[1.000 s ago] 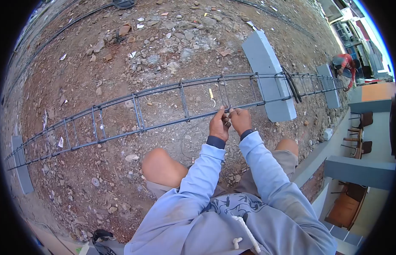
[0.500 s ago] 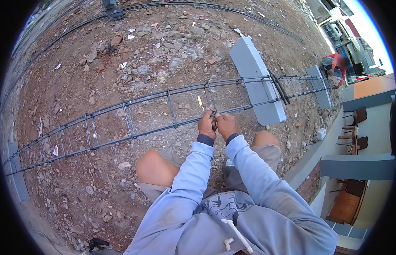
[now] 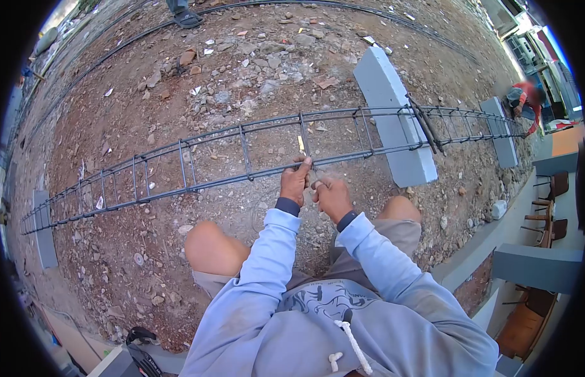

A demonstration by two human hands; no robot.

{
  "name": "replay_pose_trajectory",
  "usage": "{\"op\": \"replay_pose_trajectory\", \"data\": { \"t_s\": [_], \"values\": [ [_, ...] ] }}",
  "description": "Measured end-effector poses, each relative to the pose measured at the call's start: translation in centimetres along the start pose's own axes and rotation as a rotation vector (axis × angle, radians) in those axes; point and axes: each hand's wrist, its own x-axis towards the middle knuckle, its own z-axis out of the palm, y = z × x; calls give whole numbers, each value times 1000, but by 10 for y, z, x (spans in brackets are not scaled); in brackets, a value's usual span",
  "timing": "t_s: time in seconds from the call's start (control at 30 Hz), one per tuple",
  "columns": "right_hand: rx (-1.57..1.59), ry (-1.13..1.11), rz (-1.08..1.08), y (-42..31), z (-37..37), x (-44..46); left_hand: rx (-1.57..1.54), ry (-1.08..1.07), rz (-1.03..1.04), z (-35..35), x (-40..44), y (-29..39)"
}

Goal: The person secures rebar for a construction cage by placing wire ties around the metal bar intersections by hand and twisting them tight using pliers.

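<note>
A long steel rebar cage [image 3: 211, 181] of parallel bars and square stirrups runs across in front of my knees. My left hand [image 3: 295, 182] is closed at its near bars, thumb and fingers pinching beside a stirrup joint. Just right of it and a little lower, my right hand [image 3: 333, 198] has its fingers curled together, apart from the bars. A thin wire strand shows between this hand and the joint; its end in the fingers is hidden. Faint loops of thin wire [image 3: 256, 215] hang below my left hand.
Grey blocks [image 3: 399, 119] hold the cage up, another block [image 3: 45, 242] at far left and one [image 3: 501, 135] at right. Short dark rods [image 3: 424, 124] lie across it. A person in red [image 3: 526, 103] crouches at the far end. Rubble [image 3: 267, 69] covers the ground.
My right hand has drawn away from the bar, down and to the right, opening a gap between my hands. My left hand stays at the bar. The view has shifted slightly.
</note>
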Motion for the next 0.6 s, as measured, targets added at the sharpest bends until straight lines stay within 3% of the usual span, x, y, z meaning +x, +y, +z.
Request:
{"op": "replay_pose_trajectory", "data": {
  "t_s": [0.1, 0.27, 0.4, 0.53, 0.6],
  "values": [
    [-379, 61, -267, 3, 3, -16, 46, 12, -5, -1, -3, -1],
    [-662, -59, -372, -54, -3, 2, -137, 17, -41, 2, 2, 0],
    [-729, 11, -385, -74, -28, 42, -28, -20, -53, -8, 4, -1],
    [-710, 108, -143, -34, -37, 71, 39, 50, -80, 0, -2, 8],
    [-737, 74, -150, 12, -26, 73, 54, 82, -66, 6, -9, 6]
  ]
}}
